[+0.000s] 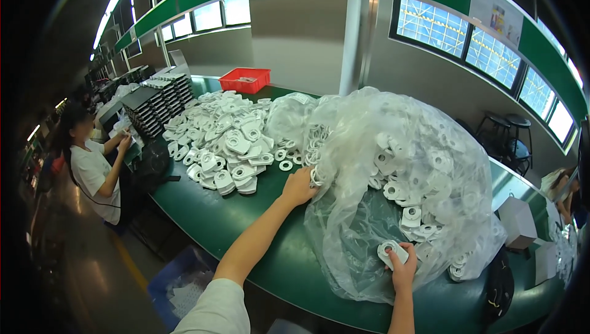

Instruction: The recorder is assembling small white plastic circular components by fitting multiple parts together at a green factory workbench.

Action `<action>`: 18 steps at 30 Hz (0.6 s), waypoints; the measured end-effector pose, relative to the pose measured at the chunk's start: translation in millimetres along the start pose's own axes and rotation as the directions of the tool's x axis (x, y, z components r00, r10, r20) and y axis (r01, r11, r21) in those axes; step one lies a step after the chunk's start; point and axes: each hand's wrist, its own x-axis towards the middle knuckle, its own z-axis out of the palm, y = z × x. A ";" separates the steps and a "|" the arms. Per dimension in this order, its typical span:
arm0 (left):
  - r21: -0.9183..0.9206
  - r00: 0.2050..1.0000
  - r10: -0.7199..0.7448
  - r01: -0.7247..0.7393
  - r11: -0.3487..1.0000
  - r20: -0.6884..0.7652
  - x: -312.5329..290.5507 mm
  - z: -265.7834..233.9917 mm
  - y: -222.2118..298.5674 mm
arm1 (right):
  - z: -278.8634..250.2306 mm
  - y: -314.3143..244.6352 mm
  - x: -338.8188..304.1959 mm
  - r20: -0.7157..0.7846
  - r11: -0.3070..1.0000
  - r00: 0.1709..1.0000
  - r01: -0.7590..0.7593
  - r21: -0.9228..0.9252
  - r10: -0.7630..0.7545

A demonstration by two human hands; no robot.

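My right hand [403, 267] grips a white plastic part [389, 250], rounded at one end with a round hole through it. It is over the open mouth of a large clear plastic bag [344, 229], which holds many similar white parts [418, 217]. My left hand [300, 186] reaches to the bag's left edge, its fingers closed on a white ring [315, 178]; the fingertips are partly hidden. Just beyond that hand lie more loose white rings [286, 165]. A broad heap of white plastic parts [236, 140] spreads over the green table [258, 226] to the left.
A red bin [244, 80] stands at the back, beside stacked dark trays [160, 103]. Another person [92, 162] works at the left. A blue crate [178, 285] sits below the table's front edge. White boxes [517, 222] and a black item [501, 285] lie right.
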 end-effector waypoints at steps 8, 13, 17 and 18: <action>-0.053 0.944 0.061 -0.047 0.998 0.323 -52.9 -50.6 -7.7 | -1.6 -1.0 1.1 0.026 1.000 1.000 0.014 0.018 -0.015; -0.240 0.969 0.062 -0.002 0.971 0.240 -79.3 -92.5 0.8 | -0.7 0.0 2.7 0.014 0.997 0.999 0.029 0.073 -0.030; -0.138 0.943 -0.133 0.182 0.974 0.304 -88.4 -105.1 0.9 | -2.5 1.7 4.2 0.023 0.997 1.000 0.017 0.069 -0.019; -0.172 0.980 -0.092 0.123 0.977 0.176 -93.3 -101.8 3.1 | -2.3 1.4 5.1 0.028 0.996 0.999 0.020 0.087 -0.023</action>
